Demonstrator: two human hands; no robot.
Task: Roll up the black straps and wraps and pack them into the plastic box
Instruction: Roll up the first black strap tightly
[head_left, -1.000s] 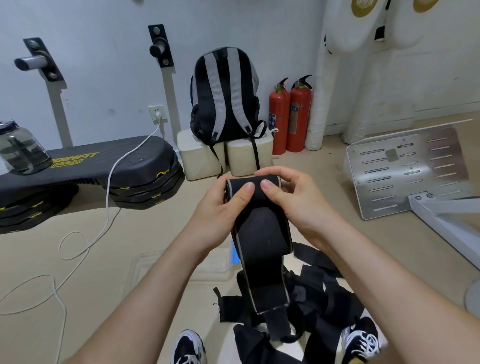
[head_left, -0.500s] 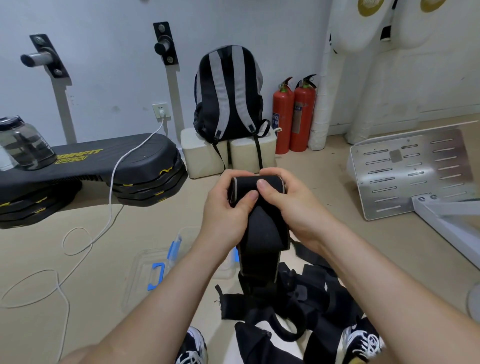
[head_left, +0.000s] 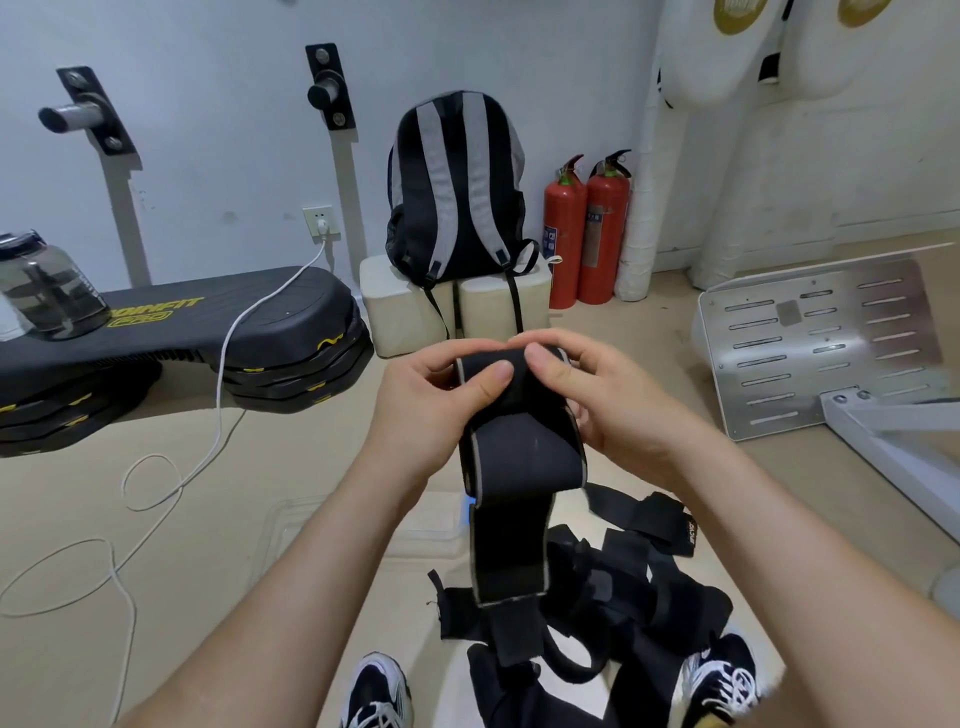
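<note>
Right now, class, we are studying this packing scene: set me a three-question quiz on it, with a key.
1. True or false: the left hand and the right hand both grip the black wrap.
2. How many red fire extinguishers stand against the wall?
3. The loose black straps lie: A hung on the wall; B on the floor; C on a chair.
Key: 1 true; 2 two; 3 B.
</note>
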